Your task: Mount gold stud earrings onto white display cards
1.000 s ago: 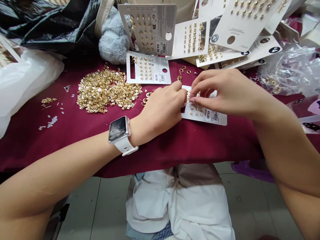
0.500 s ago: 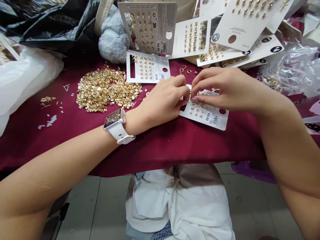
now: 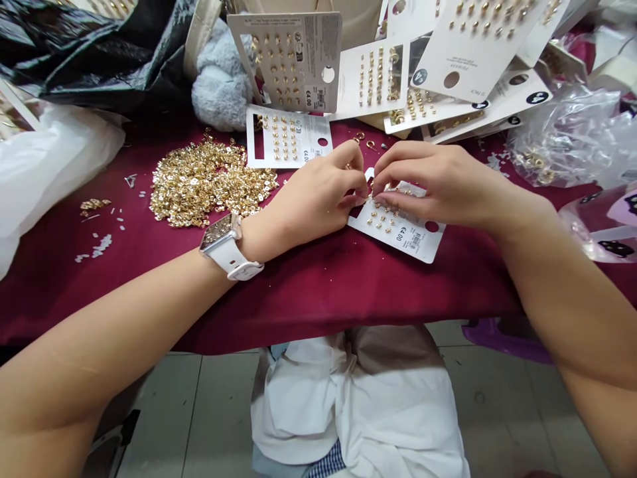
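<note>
Head view: we see our left hand (image 3: pixel 303 196) and right hand (image 3: pixel 448 186) meeting over a white earring card (image 3: pixel 403 239) lying on the maroon-covered bench (image 3: pixel 318 292); the fingers (image 3: pixel 355 192) of both hands pinch closed on a tiny gold earring (image 3: pixel 371 197) at the card's upper edge, though it is almost too small to make out; a white-strapped smartwatch (image 3: pixel 221 242) sits on our left wrist; a heap of gold earring backs (image 3: pixel 209 186) lies just left of that hand.
</note>
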The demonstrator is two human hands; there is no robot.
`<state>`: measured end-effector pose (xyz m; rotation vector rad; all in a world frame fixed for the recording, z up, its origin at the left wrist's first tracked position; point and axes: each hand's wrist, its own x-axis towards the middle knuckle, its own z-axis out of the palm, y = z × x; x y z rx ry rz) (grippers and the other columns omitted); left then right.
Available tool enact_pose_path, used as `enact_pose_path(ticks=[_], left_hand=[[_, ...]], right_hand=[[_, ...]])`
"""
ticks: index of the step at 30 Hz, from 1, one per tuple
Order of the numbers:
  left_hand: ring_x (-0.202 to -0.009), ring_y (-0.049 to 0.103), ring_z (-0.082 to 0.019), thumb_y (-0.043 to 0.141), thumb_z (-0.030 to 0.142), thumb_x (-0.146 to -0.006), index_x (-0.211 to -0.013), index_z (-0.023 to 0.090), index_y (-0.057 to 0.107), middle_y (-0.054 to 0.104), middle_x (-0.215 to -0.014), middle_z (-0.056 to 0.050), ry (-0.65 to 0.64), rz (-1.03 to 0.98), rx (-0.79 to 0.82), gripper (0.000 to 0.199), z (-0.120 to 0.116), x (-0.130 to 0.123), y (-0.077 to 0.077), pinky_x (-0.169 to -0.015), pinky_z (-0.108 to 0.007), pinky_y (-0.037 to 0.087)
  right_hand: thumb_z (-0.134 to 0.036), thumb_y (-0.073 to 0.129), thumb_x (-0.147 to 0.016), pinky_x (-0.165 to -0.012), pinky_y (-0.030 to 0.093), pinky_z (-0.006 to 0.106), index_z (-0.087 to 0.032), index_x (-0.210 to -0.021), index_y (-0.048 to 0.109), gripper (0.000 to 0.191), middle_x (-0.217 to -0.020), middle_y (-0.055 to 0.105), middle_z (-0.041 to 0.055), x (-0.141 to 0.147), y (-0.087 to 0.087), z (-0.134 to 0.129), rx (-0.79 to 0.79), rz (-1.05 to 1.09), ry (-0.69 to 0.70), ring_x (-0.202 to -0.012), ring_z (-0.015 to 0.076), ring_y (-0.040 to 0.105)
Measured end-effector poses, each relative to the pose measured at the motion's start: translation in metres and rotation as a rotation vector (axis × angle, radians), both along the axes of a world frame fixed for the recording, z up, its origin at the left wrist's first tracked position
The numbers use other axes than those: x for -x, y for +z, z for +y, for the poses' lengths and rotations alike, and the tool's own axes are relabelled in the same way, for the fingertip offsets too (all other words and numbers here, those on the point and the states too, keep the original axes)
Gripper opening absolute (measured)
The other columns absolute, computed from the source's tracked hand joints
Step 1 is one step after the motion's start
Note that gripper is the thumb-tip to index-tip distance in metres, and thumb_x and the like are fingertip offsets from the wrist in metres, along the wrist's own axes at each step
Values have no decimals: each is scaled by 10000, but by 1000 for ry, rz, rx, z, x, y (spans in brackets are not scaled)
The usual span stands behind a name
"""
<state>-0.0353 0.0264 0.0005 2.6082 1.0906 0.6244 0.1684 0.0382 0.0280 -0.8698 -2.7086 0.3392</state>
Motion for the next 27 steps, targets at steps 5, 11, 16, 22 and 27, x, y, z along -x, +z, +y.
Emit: enact_pose_path(ticks=[5, 11, 16, 22, 27], left_hand=[[-900, 613, -172, 454, 127, -778, -792, 174, 625, 580, -1024, -38, 18, -25, -1, 178, -1, -1, 0, -801, -333, 510], [-889, 625, -174, 454, 145, -778, -777, 174, 617, 598, -1001, -33, 44, -28, 3, 166, -2, -3, 0, -781, -324, 519], [-877, 628, -175, 448, 137, -766, -784, 174, 622, 603, -986, -35, 46, -22, -10, 179, -2, -4, 0, -764, -325, 523], [-867, 625, -168, 444, 111, -756, -753, 164, 622, 599, -997, -44, 38, 8, -19, 185, -2, -5, 2, -764, -326, 515], [-871, 616, -164, 462, 132, -760, -767, 180, 631, 601, -968, -34, 50, -18, -21, 176, -2, -5, 0, -764, -309, 515]], right_hand=[[-254, 502, -885, -792, 491, 330, -206, -927, 703, 212, -1012, 664, 61, 0, -1, -2, -31, -2, 7, -906, 192, 628], [-268, 505, -882, -750, 481, 316, -210, -913, 710, 215, -978, 666, 57, 0, 1, -2, -42, -39, 16, -850, 181, 616], [-253, 510, -872, -716, 469, 310, -210, -892, 712, 207, -943, 664, 54, 1, 3, -1, -47, -71, -3, -807, 175, 608], [-234, 511, -854, -698, 449, 318, -200, -871, 707, 199, -917, 662, 61, 3, 7, -1, -26, -100, -23, -796, 183, 605], [-227, 514, -836, -684, 435, 314, -192, -845, 701, 191, -880, 661, 57, 5, 6, 2, -34, -122, -12, -762, 175, 595]])
